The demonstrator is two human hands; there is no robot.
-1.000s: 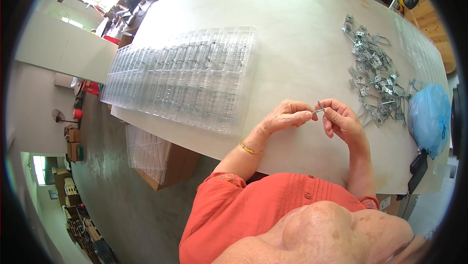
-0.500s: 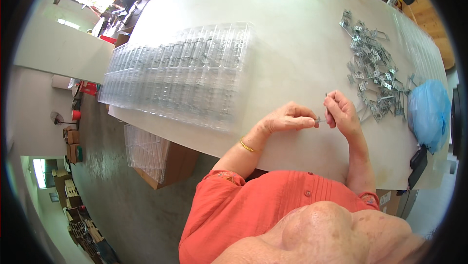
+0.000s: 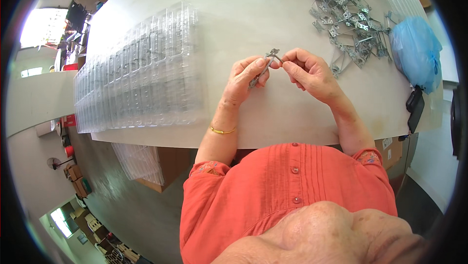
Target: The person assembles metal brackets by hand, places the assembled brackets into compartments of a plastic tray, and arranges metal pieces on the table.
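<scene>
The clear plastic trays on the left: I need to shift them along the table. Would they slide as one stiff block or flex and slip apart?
The clear plastic trays look thin-walled and moulded, so probably light and somewhat bendy. They lie overlapped in a long row, so a push likely slides them apart rather than moving one block.

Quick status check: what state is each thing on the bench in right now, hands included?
left hand: shut on the small metal part, pinching it above the table
right hand: fingertips pinching the same part's upper end
pile of metal parts: loose, tangled heap
clear plastic trays: laid side by side in a row; contents cannot be told
blue plastic bag: bunched, lying at the table's edge
black device: lying flat
</scene>
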